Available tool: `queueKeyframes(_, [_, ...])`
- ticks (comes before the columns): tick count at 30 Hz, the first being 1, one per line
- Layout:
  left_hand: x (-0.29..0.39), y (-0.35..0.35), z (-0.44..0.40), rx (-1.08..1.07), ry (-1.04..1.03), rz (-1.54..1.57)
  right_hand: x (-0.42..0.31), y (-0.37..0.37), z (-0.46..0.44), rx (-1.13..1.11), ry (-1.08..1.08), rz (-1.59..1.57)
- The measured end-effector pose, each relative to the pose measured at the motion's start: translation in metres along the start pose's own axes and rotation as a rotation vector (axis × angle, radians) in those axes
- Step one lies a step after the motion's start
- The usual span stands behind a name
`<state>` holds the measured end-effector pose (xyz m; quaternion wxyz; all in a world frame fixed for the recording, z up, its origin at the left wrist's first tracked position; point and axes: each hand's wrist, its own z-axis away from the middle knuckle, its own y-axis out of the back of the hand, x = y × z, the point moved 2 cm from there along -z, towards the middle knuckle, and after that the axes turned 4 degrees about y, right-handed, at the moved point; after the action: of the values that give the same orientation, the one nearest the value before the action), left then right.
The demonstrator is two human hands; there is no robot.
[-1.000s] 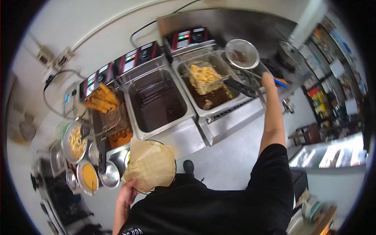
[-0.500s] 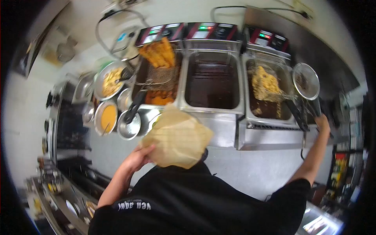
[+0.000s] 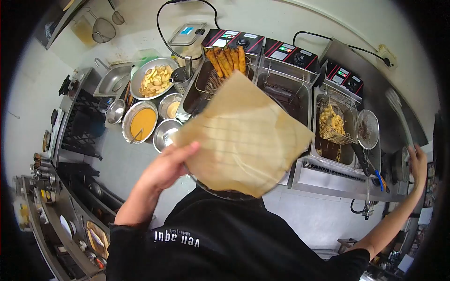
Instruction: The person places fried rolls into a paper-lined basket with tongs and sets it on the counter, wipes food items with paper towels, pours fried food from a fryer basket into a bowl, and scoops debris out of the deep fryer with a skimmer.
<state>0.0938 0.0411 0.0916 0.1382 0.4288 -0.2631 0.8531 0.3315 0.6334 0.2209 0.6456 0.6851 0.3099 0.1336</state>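
Paper [image 3: 248, 136] shifted closer: tan, translucent, faintly grid-lined, corners pointed

Commercial kitchen; deep fryers [image 3: 291, 54] in a row; steel sink [image 3: 113, 79]; hanging strainers [image 3: 103, 31]

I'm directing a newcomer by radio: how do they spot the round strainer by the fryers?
Find the row of fryers; in the rightmost one sits a wire basket of yellow food. Just right of that basket is the strainer, set apart by its circular rim.
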Motion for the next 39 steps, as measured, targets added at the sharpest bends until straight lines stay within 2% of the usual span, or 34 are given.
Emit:
queueKeyframes(1, [0.009,0.012,0.005,0.061,-0.059,0.008,-0.036,-0.014,0.002,-0.032,0.188,-0.094])
queueKeyframes(3, [0.023,0.045,0.011,0.151,-0.154,0.02,-0.139,-0.046,0.033,-0.181,0.392,-0.213])
queueKeyframes(4, [0.028,0.063,0.009,0.179,-0.19,0.026,-0.187,-0.064,0.047,-0.258,0.422,-0.2])
queueKeyframes(7, [0.042,0.103,0.0,0.196,-0.261,0.018,-0.284,-0.155,0.059,-0.164,0.662,-0.071])
queueKeyframes(10, [0.046,0.141,-0.014,0.216,-0.297,0.009,-0.365,-0.205,0.07,-0.122,0.596,0.055])
queueKeyframes(15, [0.031,0.2,-0.048,0.197,-0.23,0.039,-0.436,-0.221,0.074,-0.149,0.517,0.173])
queueKeyframes(22, [0.028,0.252,-0.087,0.073,-0.141,-0.027,-0.487,-0.23,0.096,-0.149,0.411,0.315])
queueKeyframes(26, [0.031,0.263,-0.1,-0.011,-0.095,-0.05,-0.471,-0.247,0.086,-0.107,0.359,0.294])
queueKeyframes(35, [0.027,0.267,-0.117,-0.008,-0.079,-0.054,-0.421,-0.222,0.104,-0.106,0.264,0.08])
queueKeyframes(37, [0.024,0.269,-0.121,0.012,-0.082,-0.074,-0.408,-0.2,0.117,-0.233,0.176,-0.156])
queueKeyframes(38, [0.023,0.268,-0.122,0.016,-0.075,-0.079,-0.398,-0.196,0.124,-0.23,0.182,-0.153])
queueKeyframes(39, [0.022,0.267,-0.125,0.016,-0.071,-0.083,-0.388,-0.19,0.131,-0.233,0.165,-0.302])
